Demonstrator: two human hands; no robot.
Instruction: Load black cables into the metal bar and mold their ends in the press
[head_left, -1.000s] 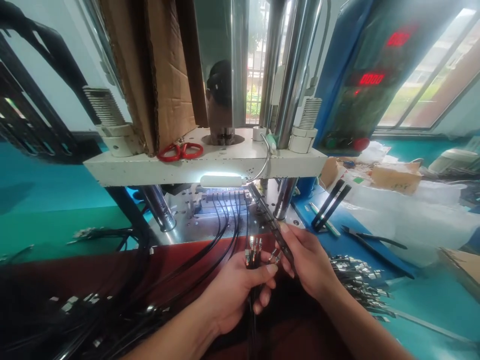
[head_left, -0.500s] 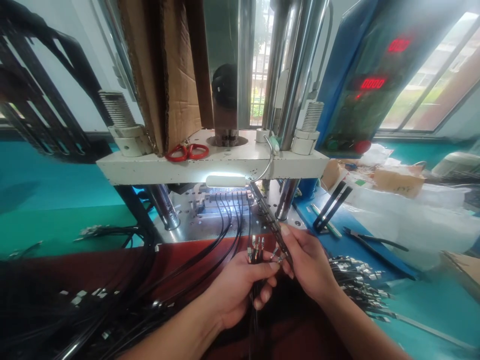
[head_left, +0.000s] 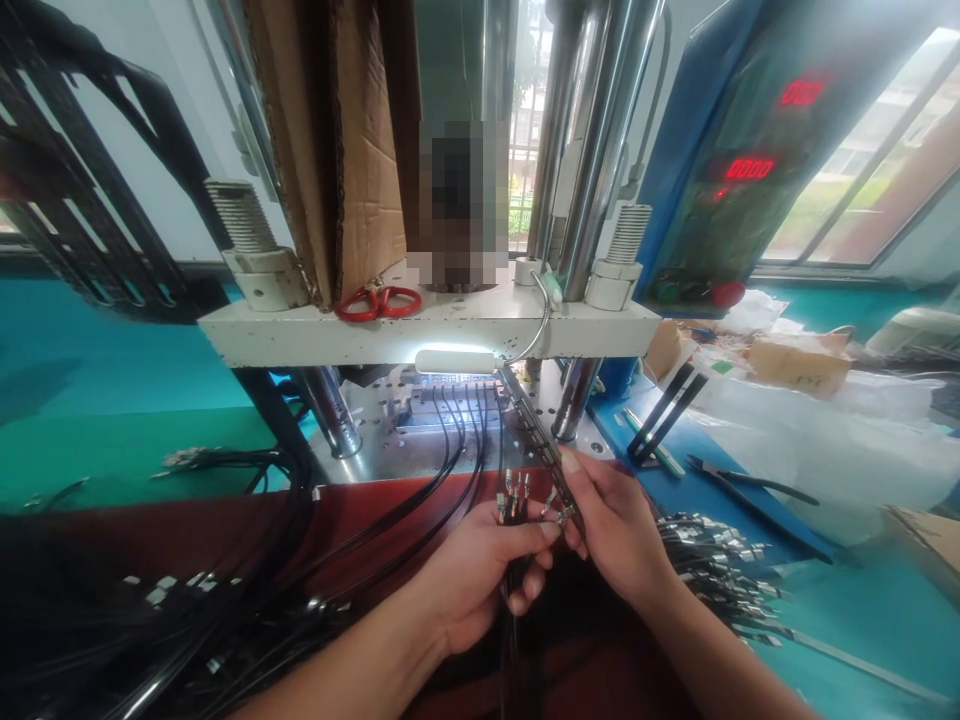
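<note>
My left hand (head_left: pixel 491 560) is closed round a small bunch of black cables (head_left: pixel 514 495) whose metal terminals stick up above the fingers. Its thumb and forefinger pinch one terminal (head_left: pixel 561 518) at the near end of a dark slotted bar (head_left: pixel 541 440). Gripping that end of the bar is my right hand (head_left: pixel 615 525), closed, with the thumb along the top. The bar slants up and away toward the press. Several black cables (head_left: pixel 450 460) run into a lit metal fixture (head_left: pixel 446 408) under the press plate.
A white press plate (head_left: pixel 427 335) carries red-handled scissors (head_left: pixel 379 302); a lamp (head_left: pixel 457 361) glows at its front edge. Pliers (head_left: pixel 750 478) lie on a blue board at right, near a pile of terminated cables (head_left: pixel 712 560). More cables (head_left: pixel 180 620) cover the left side.
Both hands keep the same grip and almost the same place. The whole view has shifted very slightly.
</note>
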